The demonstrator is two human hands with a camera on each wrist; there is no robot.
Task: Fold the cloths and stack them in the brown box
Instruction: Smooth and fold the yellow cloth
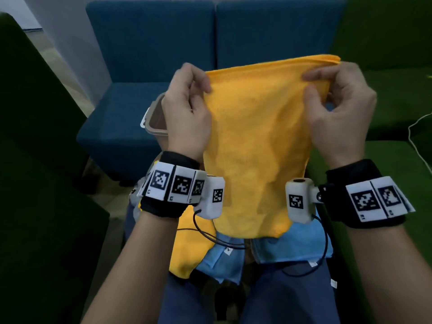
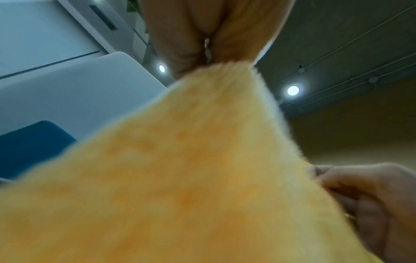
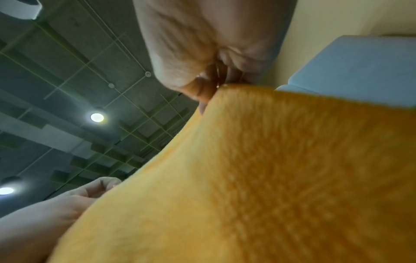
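Observation:
A yellow cloth (image 1: 254, 141) hangs in the air in front of me, held up by its top edge. My left hand (image 1: 194, 90) pinches the top left corner, and my right hand (image 1: 327, 90) pinches the top edge near the right corner. Both wrist views are filled by the yellow cloth (image 2: 180, 178) (image 3: 270, 178) rising to the pinching fingers (image 2: 202, 44) (image 3: 213, 71). The brown box (image 1: 154, 118) stands on the blue seat behind my left hand, mostly hidden. On my lap lie another yellow cloth (image 1: 187, 249) and light blue cloths (image 1: 292, 244).
A blue sofa (image 1: 149, 54) stands ahead, with green seats (image 1: 385, 78) at the right and a dark green one (image 1: 35, 160) at the left. A white cable (image 1: 418, 136) trails over the right green seat. Black wrist-camera cables (image 1: 210, 235) hang over my lap.

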